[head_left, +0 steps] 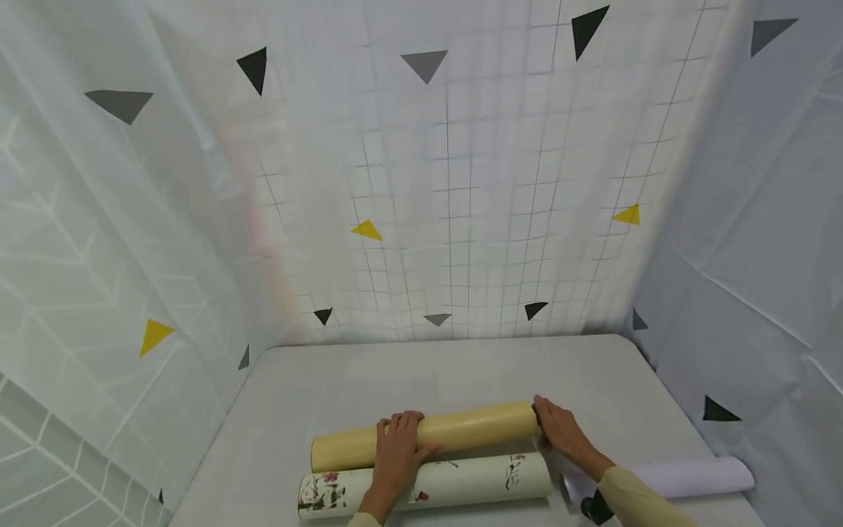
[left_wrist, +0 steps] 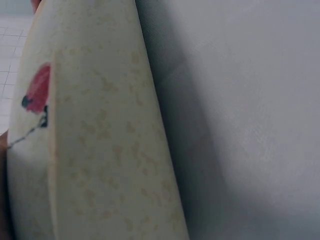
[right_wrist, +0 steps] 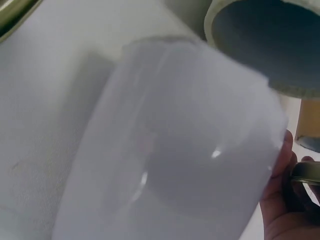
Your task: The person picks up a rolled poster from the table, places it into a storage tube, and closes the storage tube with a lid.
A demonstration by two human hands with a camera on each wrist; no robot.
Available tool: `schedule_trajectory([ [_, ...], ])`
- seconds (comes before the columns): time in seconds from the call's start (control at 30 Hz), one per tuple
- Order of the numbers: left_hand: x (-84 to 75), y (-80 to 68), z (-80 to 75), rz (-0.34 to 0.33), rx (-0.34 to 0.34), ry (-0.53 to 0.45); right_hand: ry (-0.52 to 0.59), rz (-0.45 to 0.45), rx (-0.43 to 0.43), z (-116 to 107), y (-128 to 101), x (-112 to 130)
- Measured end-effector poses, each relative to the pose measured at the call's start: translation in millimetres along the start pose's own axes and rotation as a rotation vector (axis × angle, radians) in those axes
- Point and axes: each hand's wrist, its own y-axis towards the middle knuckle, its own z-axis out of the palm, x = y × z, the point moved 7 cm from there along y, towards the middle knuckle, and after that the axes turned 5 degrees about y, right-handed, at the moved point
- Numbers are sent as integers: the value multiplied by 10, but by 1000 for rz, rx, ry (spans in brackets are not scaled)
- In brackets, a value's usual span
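A yellow paper roll [head_left: 474, 428] lies across the table in the head view, its right end tipped slightly toward the back. My left hand [head_left: 397, 454] grips it left of its middle, fingers over the top and thumb spread along the near side. At its right end is my right hand [head_left: 560, 428]. In the right wrist view, its fingers [right_wrist: 280, 160] curl about a dark, rounded thing with an olive-gold rim [right_wrist: 306, 172]; I cannot tell its kind. Nearer lies a flower-printed wallpaper roll [head_left: 474, 479], passing under my left wrist; its free edge shows in the left wrist view.
A white roll [head_left: 691, 477] lies at the right, partly behind my right sleeve [head_left: 645, 501]. The hollow end of the flower-printed roll shows in the right wrist view. Pale sheeting [head_left: 421, 183] hangs behind the white table [head_left: 369, 366] and at both sides.
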Motion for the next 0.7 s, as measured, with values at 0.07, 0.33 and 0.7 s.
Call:
schedule_trajectory([
  [0.07, -2, -3, -9, 0, -2, 3, -15, -13, 2, 17, 0, 30],
  [0.33, -3, 15, -14, -5, 1, 3, 8, -6, 12, 54, 11, 116],
  [0.7, -54, -48, -106, 11, -32, -7, 88, 8, 46, 97, 42, 108],
])
